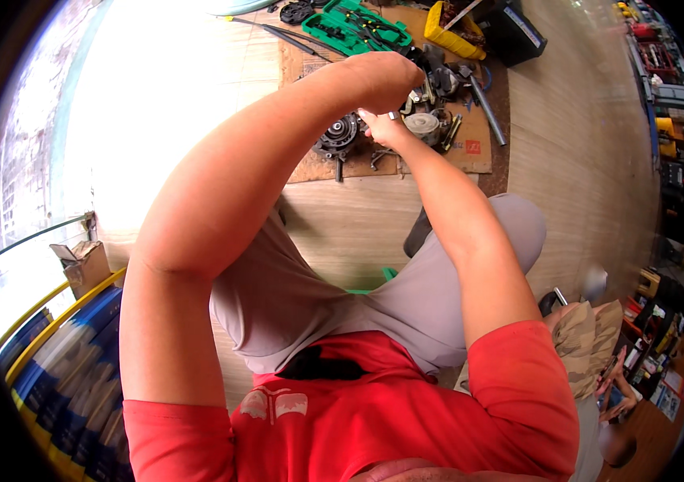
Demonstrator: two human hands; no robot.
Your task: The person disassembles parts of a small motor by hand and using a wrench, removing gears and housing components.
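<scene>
My left hand (394, 80) is bent down at the wrist over greasy metal engine parts (438, 76); its back faces up and hides the fingers. Just below it, my right hand (385, 130), with a ring on one finger, is partly covered by the left forearm. Its fingers look bent together by a dark round engine part (338, 138); whatever is between them cannot be made out. To the right of this hand is a pale round cover (422, 124). A small yellow-and-black tool (452, 132) lies beside that cover, on a cardboard sheet (471, 161).
Beyond the hands sit an open green tool case (358, 28), a yellow tray (454, 34) and a black box (512, 36). A metal tube (487, 108) lies at the right. Another person's camouflage trousers (587, 345) show on the right; a blue-and-yellow rack (69, 353) stands left.
</scene>
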